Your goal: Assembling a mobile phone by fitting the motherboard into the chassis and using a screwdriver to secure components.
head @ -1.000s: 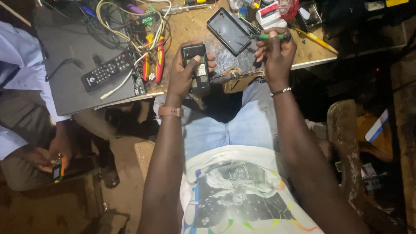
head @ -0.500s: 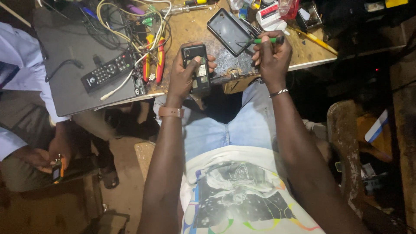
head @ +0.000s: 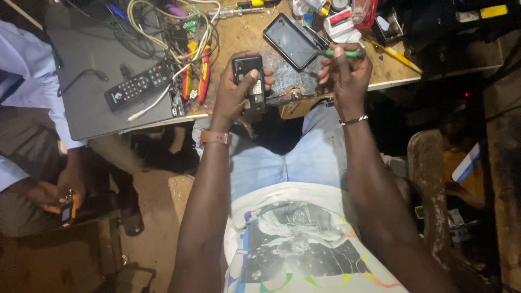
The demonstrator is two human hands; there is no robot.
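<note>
Head view: a small dark phone (head: 249,81) with its back open was held by the left hand (head: 234,92), the fingers wrapped around it and the thumb laid across its exposed inside, just at the near edge of the worktop (head: 244,32). A green-handled screwdriver (head: 343,53) was gripped by the right hand (head: 347,76), the fingers closed narrowly about its handle. The tool's tip was pointed toward a larger black phone (head: 290,40) that lay flat on the worktop, just beside the right hand; whether the tip touched it could not be told. A black remote control (head: 138,87) was seen lying on a grey laptop (head: 92,108) to the left, with red-handled pliers (head: 196,78) near it and a tangle of yellowish wires (head: 163,32) behind. A yellow-handled tool (head: 393,54) was placed to the right of the hands. At the far left, another person's hand (head: 65,190) was seen low down, holding a small object (head: 68,209), well apart from the worktop.
</note>
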